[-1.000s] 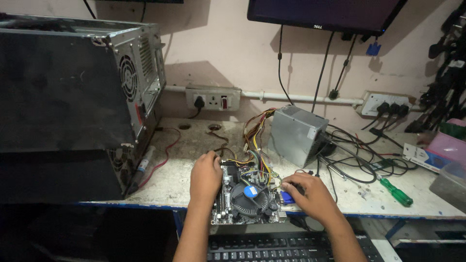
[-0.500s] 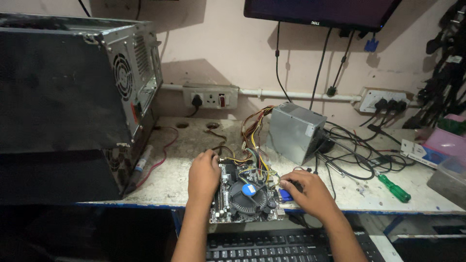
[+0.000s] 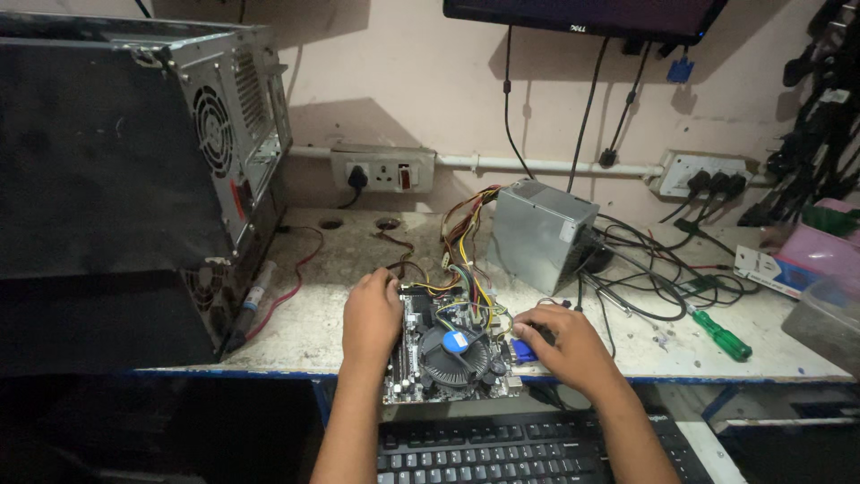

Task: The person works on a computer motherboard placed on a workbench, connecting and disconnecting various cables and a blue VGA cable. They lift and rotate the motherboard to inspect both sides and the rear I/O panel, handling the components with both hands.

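A bare motherboard (image 3: 421,367) with a round black cooler fan (image 3: 455,354) lies at the front edge of the worn bench. My left hand (image 3: 372,315) rests on the board's left edge, fingers curled over its far corner. My right hand (image 3: 563,345) lies against the board's right side, fingers bent around a dark plug beside a blue connector (image 3: 523,351). Coloured wires (image 3: 466,260) run from the board up to a grey power supply box (image 3: 542,233) standing behind it.
A black computer case (image 3: 134,170) stands on the left. A green-handled screwdriver (image 3: 722,336) and tangled black cables (image 3: 654,278) lie on the right. A black keyboard (image 3: 520,448) sits below the bench edge. Wall sockets (image 3: 383,170) and a monitor (image 3: 582,16) are behind.
The view has shifted slightly. Both hands stay on the motherboard, with the right hand's fingers pressing a little closer to the blue connector.
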